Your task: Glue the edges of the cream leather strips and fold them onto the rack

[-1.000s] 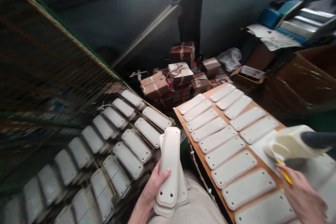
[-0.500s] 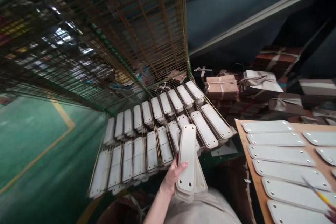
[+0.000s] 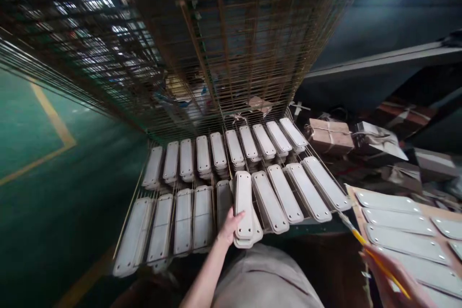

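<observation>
My left hand (image 3: 229, 226) grips a small stack of white rounded-end plates (image 3: 244, 202) with holes near their corners, thumb on top. One plate low in the stack is fanned out to the right. The stack is held over the front row of a wire rack (image 3: 211, 184), partly hiding the plates beneath. At the lower right, my right hand (image 3: 393, 274) is closed around a yellow-handled paintbrush (image 3: 375, 260). Its pale tip points up and left, close to the rack's front right corner. Beside that hand, similar white plates (image 3: 400, 224) lie spaced out on a wooden board (image 3: 355, 199).
Two rows of stacked white plates (image 3: 202, 154) fill the rack's lower shelf. Tall wire shelving (image 3: 252, 48) leans up behind it. Tied bundles (image 3: 330, 134) lie at the right, below a blue-grey wall (image 3: 397, 24). Green floor with a yellow line (image 3: 52, 106) is at the left.
The view has turned right. My left hand has carried the stack leftward along the rack, over its front row. My right hand with the paintbrush has come further into view from the right edge.
</observation>
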`<state>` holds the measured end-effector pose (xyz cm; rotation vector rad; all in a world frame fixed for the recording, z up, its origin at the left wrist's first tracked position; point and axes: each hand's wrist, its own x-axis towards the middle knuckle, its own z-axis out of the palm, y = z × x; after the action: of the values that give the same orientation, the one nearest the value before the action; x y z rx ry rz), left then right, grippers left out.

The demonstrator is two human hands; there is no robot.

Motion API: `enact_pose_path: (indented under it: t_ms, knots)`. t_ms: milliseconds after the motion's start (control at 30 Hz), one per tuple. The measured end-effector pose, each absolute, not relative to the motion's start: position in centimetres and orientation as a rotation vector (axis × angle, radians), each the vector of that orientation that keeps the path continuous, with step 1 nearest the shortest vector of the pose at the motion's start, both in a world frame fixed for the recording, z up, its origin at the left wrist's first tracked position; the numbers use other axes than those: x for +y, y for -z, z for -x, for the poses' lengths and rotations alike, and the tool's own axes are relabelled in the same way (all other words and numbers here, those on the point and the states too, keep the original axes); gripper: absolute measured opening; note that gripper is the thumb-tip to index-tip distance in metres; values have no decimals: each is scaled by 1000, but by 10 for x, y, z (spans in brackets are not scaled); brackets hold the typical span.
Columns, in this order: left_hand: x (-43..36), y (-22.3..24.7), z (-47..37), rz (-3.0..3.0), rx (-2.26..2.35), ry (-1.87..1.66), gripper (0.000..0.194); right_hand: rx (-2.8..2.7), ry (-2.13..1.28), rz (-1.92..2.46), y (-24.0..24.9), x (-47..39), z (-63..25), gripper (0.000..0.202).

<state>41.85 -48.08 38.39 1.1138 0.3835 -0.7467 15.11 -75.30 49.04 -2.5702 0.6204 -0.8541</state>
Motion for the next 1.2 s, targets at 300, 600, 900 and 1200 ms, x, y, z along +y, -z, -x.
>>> enact_pose_path:
  t_ms: [300, 600, 900, 1200]
  knots:
    - [-470, -362, -431, -1336, 235, 779, 60, 467, 737, 2526, -496, -694, -199, 28]
    - [-458, -379, -434, -2475, -137, 664, 55, 80, 430, 2374, -490, -652, -304, 25]
    - [-435, -393, -411, -2460, -82, 594, 38, -125, 160, 2509, -475, -652, -387, 29]
    - [-422, -392, -390, -2334, 68, 520, 18, -146, 151, 2730, -453, -655, -417, 31]
